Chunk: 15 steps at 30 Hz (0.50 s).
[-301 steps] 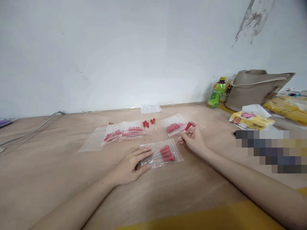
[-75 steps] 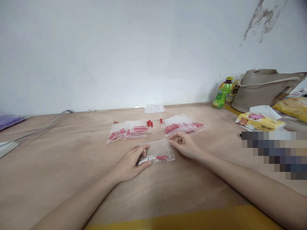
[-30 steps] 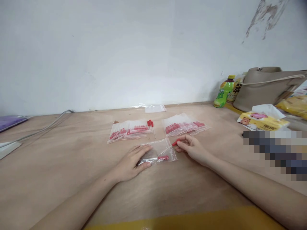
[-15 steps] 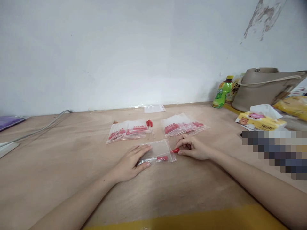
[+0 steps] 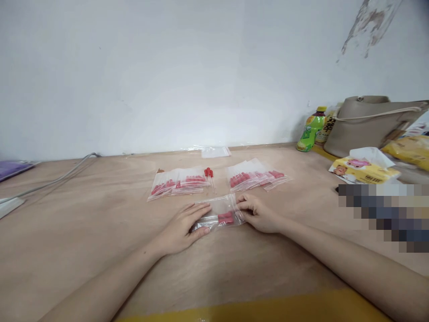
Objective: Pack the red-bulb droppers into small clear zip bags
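A clear zip bag (image 5: 223, 206) lies flat between my hands. Inside it are red-handled screwdrivers (image 5: 225, 218), side by side, with their shafts pointing left. My left hand (image 5: 186, 227) rests with fingers spread on the bag's left end. My right hand (image 5: 256, 212) is at the bag's right, open end, fingertips pinched together at its edge; what they grip, if anything, is hidden. Just behind the bag lie a few loose red-handled screwdrivers (image 5: 208, 172). Filled bags with red handles are fanned out at the left (image 5: 179, 182) and at the right (image 5: 254, 175).
Near the wall lies a flat bag pile (image 5: 215, 152). At the right are a green bottle (image 5: 311, 129), a beige handbag (image 5: 362, 120) and a tissue pack (image 5: 363, 170). A grey cable (image 5: 67, 175) and a purple item (image 5: 13, 170) are at the left.
My right hand has moved left to the bag's opening, and the red handle it held has slid into the bag beside the other one. My left hand has stayed in place.
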### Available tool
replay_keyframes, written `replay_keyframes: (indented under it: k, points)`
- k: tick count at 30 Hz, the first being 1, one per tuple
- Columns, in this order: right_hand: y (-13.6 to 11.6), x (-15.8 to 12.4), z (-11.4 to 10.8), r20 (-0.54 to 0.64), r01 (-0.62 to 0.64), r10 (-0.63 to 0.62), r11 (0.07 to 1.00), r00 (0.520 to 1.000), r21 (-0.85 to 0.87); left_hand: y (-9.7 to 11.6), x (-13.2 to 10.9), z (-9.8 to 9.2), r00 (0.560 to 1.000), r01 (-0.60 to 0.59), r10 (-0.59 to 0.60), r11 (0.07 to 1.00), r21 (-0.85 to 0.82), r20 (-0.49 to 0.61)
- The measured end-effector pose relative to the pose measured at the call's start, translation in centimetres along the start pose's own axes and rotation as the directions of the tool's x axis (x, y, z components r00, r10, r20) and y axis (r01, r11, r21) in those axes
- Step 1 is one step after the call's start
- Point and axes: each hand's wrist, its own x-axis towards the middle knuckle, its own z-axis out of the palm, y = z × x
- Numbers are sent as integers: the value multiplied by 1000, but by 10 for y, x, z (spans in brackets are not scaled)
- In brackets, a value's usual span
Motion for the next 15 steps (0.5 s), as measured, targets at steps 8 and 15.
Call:
replay_keyframes:
  k: [8, 15]
  points:
    - [7, 3, -6, -285, -205, 209, 978, 935, 47, -2, 2, 0, 999, -22, 22, 1000, 0, 24]
    - [-8, 63, -14, -229, -216, 149, 928, 962, -303, 0, 2, -1, 999, -21, 21, 1000, 2, 24]
